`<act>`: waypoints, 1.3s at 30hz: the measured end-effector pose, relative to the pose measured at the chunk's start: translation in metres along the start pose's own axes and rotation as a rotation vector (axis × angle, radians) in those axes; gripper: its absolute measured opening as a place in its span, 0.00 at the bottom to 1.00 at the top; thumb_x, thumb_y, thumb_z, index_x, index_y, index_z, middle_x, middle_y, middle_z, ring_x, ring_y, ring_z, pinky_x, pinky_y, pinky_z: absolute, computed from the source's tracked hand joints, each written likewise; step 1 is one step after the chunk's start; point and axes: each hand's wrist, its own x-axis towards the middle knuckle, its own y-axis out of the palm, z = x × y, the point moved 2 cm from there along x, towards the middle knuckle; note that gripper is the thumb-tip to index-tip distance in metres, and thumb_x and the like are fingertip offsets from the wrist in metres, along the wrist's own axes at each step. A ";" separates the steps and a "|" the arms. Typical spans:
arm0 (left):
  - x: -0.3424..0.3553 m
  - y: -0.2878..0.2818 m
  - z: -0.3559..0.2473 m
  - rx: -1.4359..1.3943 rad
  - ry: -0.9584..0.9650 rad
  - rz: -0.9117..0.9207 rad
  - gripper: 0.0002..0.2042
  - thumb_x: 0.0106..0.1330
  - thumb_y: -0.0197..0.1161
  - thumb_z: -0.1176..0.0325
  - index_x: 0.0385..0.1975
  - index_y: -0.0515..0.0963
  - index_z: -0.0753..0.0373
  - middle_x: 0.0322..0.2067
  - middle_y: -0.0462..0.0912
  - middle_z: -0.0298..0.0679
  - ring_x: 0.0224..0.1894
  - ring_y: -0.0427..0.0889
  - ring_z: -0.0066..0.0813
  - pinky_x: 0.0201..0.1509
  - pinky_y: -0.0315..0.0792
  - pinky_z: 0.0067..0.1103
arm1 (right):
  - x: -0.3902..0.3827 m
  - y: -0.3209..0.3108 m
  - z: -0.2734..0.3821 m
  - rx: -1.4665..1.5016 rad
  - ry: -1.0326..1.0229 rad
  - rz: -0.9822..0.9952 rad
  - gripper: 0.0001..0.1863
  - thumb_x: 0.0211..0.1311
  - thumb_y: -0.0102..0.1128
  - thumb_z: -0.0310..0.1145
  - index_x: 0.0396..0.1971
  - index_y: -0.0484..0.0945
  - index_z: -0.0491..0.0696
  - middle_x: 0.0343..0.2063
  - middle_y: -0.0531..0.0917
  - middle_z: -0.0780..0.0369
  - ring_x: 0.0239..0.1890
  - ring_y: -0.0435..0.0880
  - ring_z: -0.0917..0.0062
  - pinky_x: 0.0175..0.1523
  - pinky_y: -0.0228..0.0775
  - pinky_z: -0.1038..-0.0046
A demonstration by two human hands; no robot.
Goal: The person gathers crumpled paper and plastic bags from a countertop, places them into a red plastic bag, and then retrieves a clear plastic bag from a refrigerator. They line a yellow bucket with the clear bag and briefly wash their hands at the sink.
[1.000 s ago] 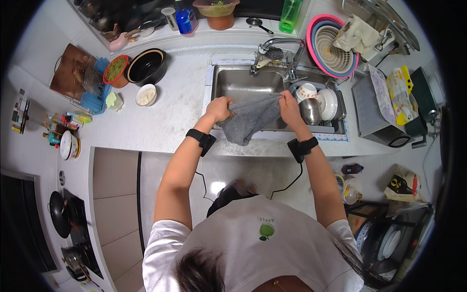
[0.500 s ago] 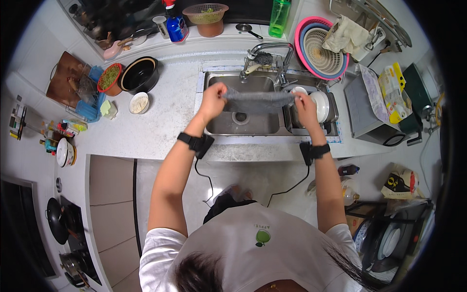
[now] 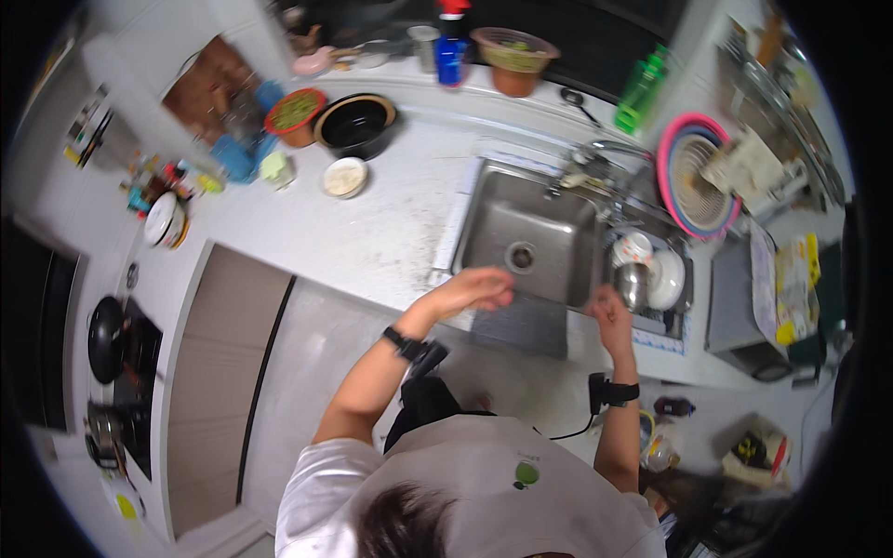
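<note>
A grey cloth (image 3: pixel 519 325) hangs flat over the front edge of the steel sink (image 3: pixel 470 228). My left hand (image 3: pixel 476 290) is above the cloth's left upper corner, its fingers stretched out to the right with nothing in them. To the right of the cloth is my right hand (image 3: pixel 611 318), at the sink's right front corner; slightly blurred, its fingers look loosely bent and apart, holding nothing. Beside it, a steel bowl (image 3: pixel 632 285), white plates (image 3: pixel 666 279) and a patterned cup (image 3: pixel 633 248) sit in the smaller right basin.
Behind the sink is a faucet (image 3: pixel 595 160). Pink and white baskets (image 3: pixel 693 177) lean at the right, near a grey box-shaped appliance (image 3: pixel 735 298). On the left counter stand a black pot (image 3: pixel 358 127), an orange bowl (image 3: pixel 296 116) and a small white bowl (image 3: pixel 345 178).
The grey cloth, stretched between both hands above the sink, now lies over its front edge, and both hands have let go. The view has shifted and turned.
</note>
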 end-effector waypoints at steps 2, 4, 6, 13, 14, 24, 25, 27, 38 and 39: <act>0.014 -0.038 -0.019 1.486 -0.025 -0.512 0.20 0.58 0.63 0.62 0.49 0.71 0.60 0.38 0.78 0.42 0.43 0.76 0.32 0.44 0.71 0.23 | 0.018 0.011 0.025 -0.617 -0.260 -0.214 0.47 0.37 0.62 0.14 0.63 0.53 0.49 0.60 0.56 0.46 0.62 0.56 0.53 0.66 0.48 0.63; 0.008 -0.095 -0.032 0.863 0.047 -0.853 0.17 0.57 0.62 0.66 0.46 0.71 0.60 0.34 0.78 0.40 0.40 0.76 0.31 0.40 0.73 0.27 | 0.027 0.025 0.030 -0.690 -0.220 -0.267 0.45 0.38 0.64 0.17 0.62 0.55 0.48 0.59 0.59 0.47 0.60 0.60 0.54 0.64 0.52 0.64; -0.013 -0.165 -0.040 0.070 0.021 -1.013 0.13 0.60 0.58 0.71 0.44 0.69 0.63 0.29 0.78 0.40 0.27 0.78 0.26 0.31 0.76 0.24 | 0.027 0.041 0.021 -0.486 -0.219 -0.238 0.40 0.40 0.64 0.19 0.59 0.59 0.48 0.56 0.65 0.52 0.56 0.65 0.60 0.60 0.58 0.68; -0.063 -0.358 -0.091 -0.493 0.256 -1.065 0.26 0.60 0.55 0.75 0.57 0.53 0.62 0.32 0.73 0.44 0.26 0.76 0.34 0.34 0.80 0.31 | 0.022 0.140 -0.008 -0.214 0.355 -0.036 0.15 0.51 0.61 0.23 0.41 0.74 0.45 0.29 0.79 0.65 0.30 0.76 0.82 0.37 0.69 0.78; -0.059 -0.369 -0.096 -0.565 0.255 -0.978 0.26 0.58 0.51 0.79 0.57 0.53 0.57 0.41 0.71 0.49 0.33 0.78 0.41 0.37 0.80 0.37 | 0.028 0.160 0.002 -0.167 0.317 -0.010 0.15 0.51 0.60 0.23 0.41 0.75 0.46 0.27 0.79 0.66 0.29 0.75 0.84 0.36 0.69 0.78; -0.055 -0.370 -0.093 -0.664 0.344 -0.976 0.34 0.49 0.42 0.88 0.58 0.54 0.50 0.53 0.65 0.48 0.49 0.74 0.50 0.43 0.78 0.40 | 0.034 0.296 0.077 -0.337 0.208 0.089 0.11 0.51 0.59 0.23 0.37 0.76 0.44 0.25 0.80 0.61 0.27 0.78 0.79 0.33 0.70 0.77; -0.065 -0.362 -0.094 -0.610 0.322 -0.924 0.34 0.48 0.42 0.88 0.57 0.54 0.49 0.53 0.66 0.46 0.48 0.74 0.49 0.42 0.78 0.39 | 0.021 0.299 0.075 -0.348 0.235 0.082 0.11 0.51 0.59 0.23 0.37 0.76 0.44 0.25 0.80 0.62 0.28 0.78 0.80 0.34 0.71 0.78; -0.090 -0.338 -0.091 -0.561 0.128 -0.845 0.36 0.48 0.44 0.87 0.59 0.52 0.50 0.54 0.64 0.45 0.50 0.73 0.48 0.44 0.77 0.41 | -0.009 0.304 0.072 -0.375 0.313 0.063 0.10 0.52 0.60 0.23 0.36 0.76 0.43 0.27 0.81 0.63 0.30 0.79 0.82 0.35 0.71 0.78; -0.231 -0.092 0.018 0.334 0.145 0.174 0.37 0.43 0.51 0.82 0.60 0.53 0.57 0.56 0.62 0.43 0.58 0.67 0.45 0.50 0.75 0.39 | -0.183 0.357 0.086 0.916 0.357 -0.168 0.25 0.66 0.46 0.44 0.58 0.57 0.48 0.55 0.68 0.57 0.51 0.73 0.70 0.49 0.71 0.70; -0.243 -0.076 0.028 0.006 -0.128 0.120 0.37 0.43 0.51 0.82 0.60 0.52 0.57 0.56 0.62 0.42 0.58 0.67 0.45 0.50 0.75 0.38 | -0.200 0.360 0.085 0.975 0.386 -0.213 0.24 0.67 0.45 0.44 0.57 0.58 0.48 0.54 0.68 0.57 0.52 0.72 0.70 0.50 0.71 0.69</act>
